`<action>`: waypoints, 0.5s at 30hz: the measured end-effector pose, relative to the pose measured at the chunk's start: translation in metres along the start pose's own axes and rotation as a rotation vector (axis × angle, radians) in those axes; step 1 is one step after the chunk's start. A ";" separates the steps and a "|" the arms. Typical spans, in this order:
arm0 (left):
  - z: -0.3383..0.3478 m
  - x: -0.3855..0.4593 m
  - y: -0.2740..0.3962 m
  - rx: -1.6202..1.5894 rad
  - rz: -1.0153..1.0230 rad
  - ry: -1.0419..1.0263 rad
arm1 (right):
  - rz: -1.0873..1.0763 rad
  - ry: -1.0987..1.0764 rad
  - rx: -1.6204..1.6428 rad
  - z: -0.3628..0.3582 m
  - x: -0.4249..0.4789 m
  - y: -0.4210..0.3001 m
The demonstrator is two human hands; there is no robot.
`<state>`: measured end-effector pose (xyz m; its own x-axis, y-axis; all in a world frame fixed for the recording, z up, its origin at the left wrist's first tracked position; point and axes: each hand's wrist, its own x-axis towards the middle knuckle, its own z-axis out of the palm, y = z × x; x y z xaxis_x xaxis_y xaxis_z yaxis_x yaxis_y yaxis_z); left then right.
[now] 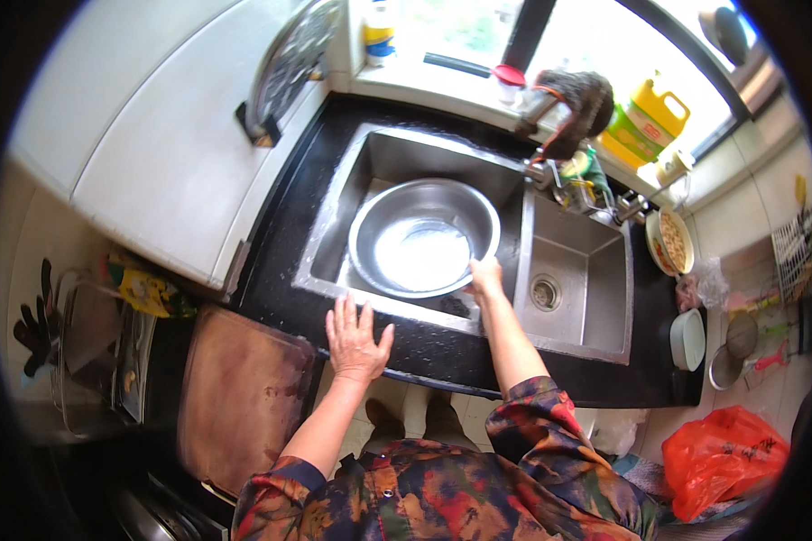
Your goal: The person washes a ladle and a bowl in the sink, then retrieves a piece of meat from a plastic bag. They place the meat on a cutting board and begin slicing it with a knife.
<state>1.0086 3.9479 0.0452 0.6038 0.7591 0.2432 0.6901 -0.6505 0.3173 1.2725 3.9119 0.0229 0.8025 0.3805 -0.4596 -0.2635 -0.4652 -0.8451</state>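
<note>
A round stainless-steel basin (423,247) sits in the larger left bowl of a double sink (386,152). It looks bare inside apart from a bright reflection and perhaps some water. My right hand (485,276) grips the basin's near right rim, with the fingers partly hidden behind it. My left hand (358,338) holds nothing; its fingers are spread over the front edge of the sink and the black countertop (419,355). A dark clump (455,306) lies in the sink beneath the basin's near side.
The smaller sink bowl (568,264) with a drain adjoins on the right. Behind stands a faucet draped with a dark cloth (582,101). A brown cutting board (247,399) lies at left. Along the right are a bowl of beans or nuts (670,242) and a red plastic bag (724,460).
</note>
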 end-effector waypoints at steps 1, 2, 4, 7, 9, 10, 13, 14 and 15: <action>0.000 0.001 0.001 0.015 0.005 -0.004 | 0.038 -0.036 0.063 -0.002 -0.001 0.001; -0.002 0.001 0.003 0.027 0.007 -0.015 | 0.063 -0.039 0.118 -0.007 -0.004 0.004; -0.005 0.000 0.004 0.066 -0.002 -0.041 | 0.072 -0.068 -0.077 -0.021 -0.014 -0.001; 0.002 0.000 0.003 0.091 0.017 -0.038 | -0.208 -0.223 -0.307 -0.052 -0.016 0.012; 0.004 -0.004 -0.003 0.119 0.032 -0.036 | -0.252 -0.406 -0.188 -0.079 -0.037 -0.009; 0.002 -0.003 -0.001 0.115 0.030 -0.063 | -0.230 -0.444 -0.114 -0.095 -0.035 -0.010; 0.003 0.003 0.000 0.123 0.049 -0.080 | -0.214 -0.431 -0.064 -0.150 -0.029 -0.014; 0.000 0.007 0.002 0.078 0.035 -0.092 | -0.226 -0.395 -0.046 -0.166 -0.027 -0.013; -0.005 0.012 0.004 0.032 0.023 -0.099 | -0.244 -0.361 -0.074 -0.180 -0.024 -0.011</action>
<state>1.0170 3.9548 0.0536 0.6546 0.7393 0.1579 0.6874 -0.6691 0.2825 1.3523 3.7643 0.0929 0.5948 0.7349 -0.3257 -0.0399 -0.3776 -0.9251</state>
